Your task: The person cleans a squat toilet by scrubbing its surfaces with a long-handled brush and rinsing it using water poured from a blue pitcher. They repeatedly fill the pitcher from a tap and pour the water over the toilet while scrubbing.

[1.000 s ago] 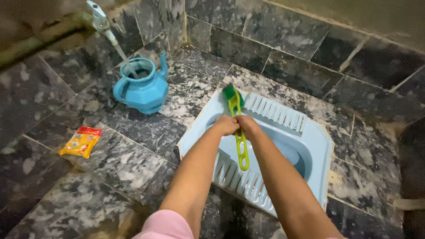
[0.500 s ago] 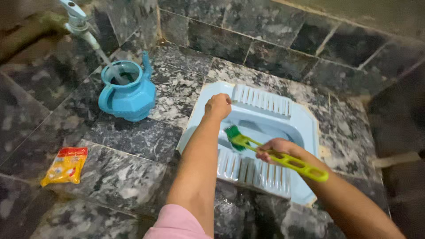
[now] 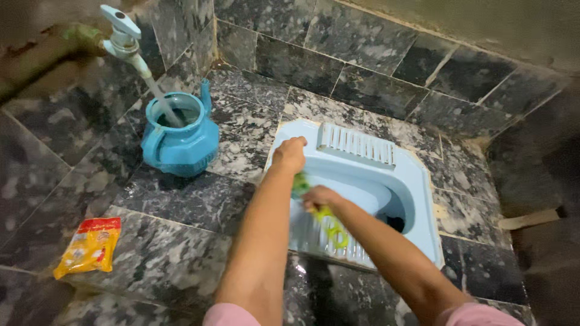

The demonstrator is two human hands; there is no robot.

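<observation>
The squat pan (image 3: 417, 181) looks like glazed ceramic — smooth, glossy pale blue, ribbed on its 2 footrests. The brush (image 3: 329, 220) is yellow-green plastic with green bristles (blurred here). The jug (image 3: 180, 140) is shiny blue plastic. The floor (image 3: 181, 199) is polished, wet-looking mottled grey stone. The sachet (image 3: 89, 246) is glossy foil-like wrapping.

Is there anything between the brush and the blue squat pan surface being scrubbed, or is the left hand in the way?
Nothing visible blocks it. The right hand holds the green brush against the squat pan near its ribbed footrest. The left hand rests on the pan's far rim, beside the brush head.
</observation>
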